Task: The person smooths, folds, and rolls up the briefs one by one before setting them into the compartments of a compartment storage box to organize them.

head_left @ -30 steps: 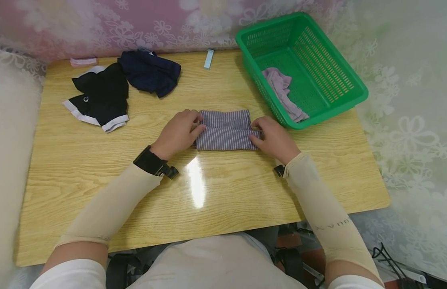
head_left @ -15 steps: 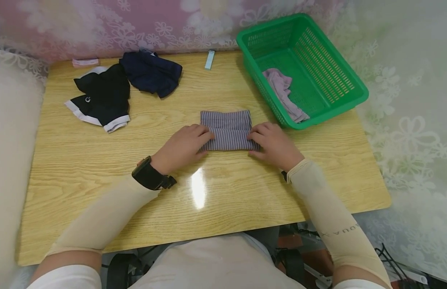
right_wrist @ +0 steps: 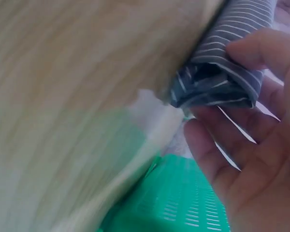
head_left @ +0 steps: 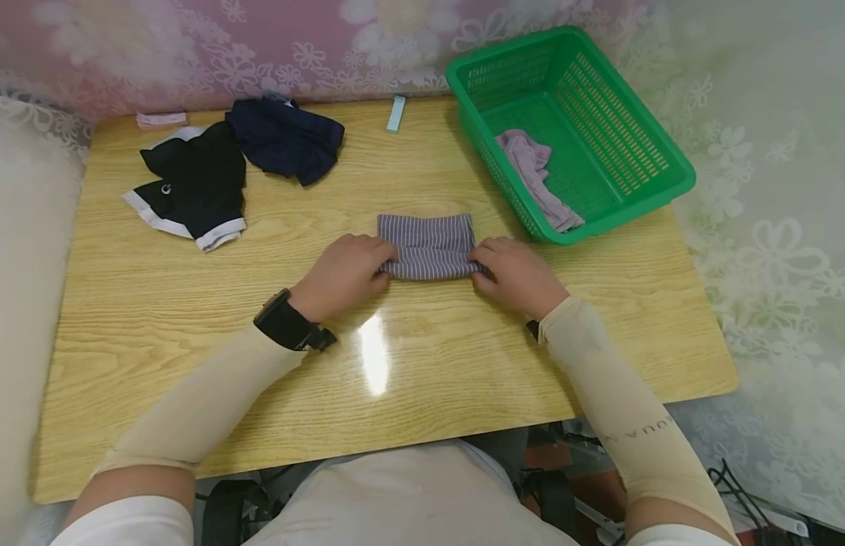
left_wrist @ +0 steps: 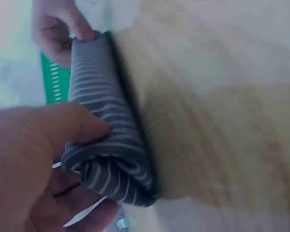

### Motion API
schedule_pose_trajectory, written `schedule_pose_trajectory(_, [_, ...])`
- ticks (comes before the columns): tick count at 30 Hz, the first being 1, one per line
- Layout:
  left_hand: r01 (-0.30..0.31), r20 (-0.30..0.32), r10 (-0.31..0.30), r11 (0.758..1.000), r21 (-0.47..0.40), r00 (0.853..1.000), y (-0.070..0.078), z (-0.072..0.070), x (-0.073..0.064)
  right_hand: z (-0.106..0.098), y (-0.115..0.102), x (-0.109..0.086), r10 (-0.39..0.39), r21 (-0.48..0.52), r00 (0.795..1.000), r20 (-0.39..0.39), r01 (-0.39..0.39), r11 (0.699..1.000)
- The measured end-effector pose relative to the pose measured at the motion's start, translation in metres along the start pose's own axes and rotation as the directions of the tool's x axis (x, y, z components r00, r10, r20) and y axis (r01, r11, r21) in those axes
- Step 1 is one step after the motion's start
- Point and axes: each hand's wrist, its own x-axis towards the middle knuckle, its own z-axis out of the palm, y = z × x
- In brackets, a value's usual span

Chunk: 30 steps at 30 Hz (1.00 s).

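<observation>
A grey cloth with white stripes (head_left: 429, 235), folded into a small rectangle, lies at the middle of the table. Its near edge is lifted into a thick fold. My left hand (head_left: 347, 274) grips the left end of that fold, thumb on one side and fingers on the other. The right end is pinched by my right hand (head_left: 518, 274). Layered, rolled cloth shows at the open end in the left wrist view, where the thumb (left_wrist: 82, 126) presses on the stripes. In the right wrist view the thumb (right_wrist: 261, 48) lies over the fold with fingers beneath it.
A green plastic basket (head_left: 620, 216) stands at the back right, holding a crumpled mauve cloth (head_left: 532, 171). Black clothing with white trim (head_left: 204, 174) and a navy garment (head_left: 286, 136) lie at the back left. Small pink (head_left: 161, 120) and light blue strips (head_left: 396, 114) lie near the wall.
My hands first held the cloth's sides, then shifted to its near edge. Now that edge is lifted and curled away from me, and the cloth's front looks shorter.
</observation>
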Motion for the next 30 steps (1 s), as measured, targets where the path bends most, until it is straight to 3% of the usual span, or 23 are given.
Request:
schedule_pose_trajectory(3, [0.038, 0.047, -0.031, 0.986, -0.161, 0.998, -0.006, -0.006, -0.003, -0.003, -0.002, -0.001, 0.036, 0.119, 0.999, 0.020, -0.038, 0.992])
schedule_pose_trajectory(7, [0.120, 0.114, -0.082, 0.913, -0.391, 0.990, -0.013, -0.015, -0.007, -0.008, -0.004, 0.000, 0.129, 0.329, 0.989, 0.073, -0.146, 0.933])
schedule_pose_trajectory(9, [0.151, 0.131, -0.102, 0.879, -0.451, 0.986, -0.015, -0.018, -0.008, -0.009, -0.003, 0.001, 0.169, 0.388, 0.981, 0.092, -0.192, 0.901])
schedule_pose_trajectory(11, [0.172, 0.132, -0.124, 0.868, -0.465, 0.983, -0.017, -0.018, -0.009, -0.008, -0.002, 0.004, 0.206, 0.417, 0.973, 0.099, -0.229, 0.880])
schedule_pose_trajectory(18, [0.221, 0.050, -0.217, 0.925, -0.310, 0.975, -0.021, -0.012, -0.007, -0.002, 0.003, 0.020, 0.297, 0.426, 0.955, 0.015, -0.275, 0.862])
schedule_pose_trajectory(22, [0.264, 0.031, -0.264, 0.943, -0.204, 0.964, -0.021, -0.010, -0.005, 0.000, 0.004, 0.028, 0.340, 0.384, 0.941, 0.012, -0.318, 0.867])
schedule_pose_trajectory(26, [0.279, 0.028, -0.279, 0.946, -0.162, 0.960, -0.021, -0.008, -0.003, -0.001, 0.000, 0.031, 0.311, 0.264, 0.951, -0.002, -0.299, 0.917])
schedule_pose_trajectory(30, [0.199, -0.010, -0.201, 0.973, -0.121, 0.979, -0.017, -0.012, -0.002, -0.006, -0.013, 0.035, 0.156, 0.138, 0.988, 0.022, -0.157, 0.978])
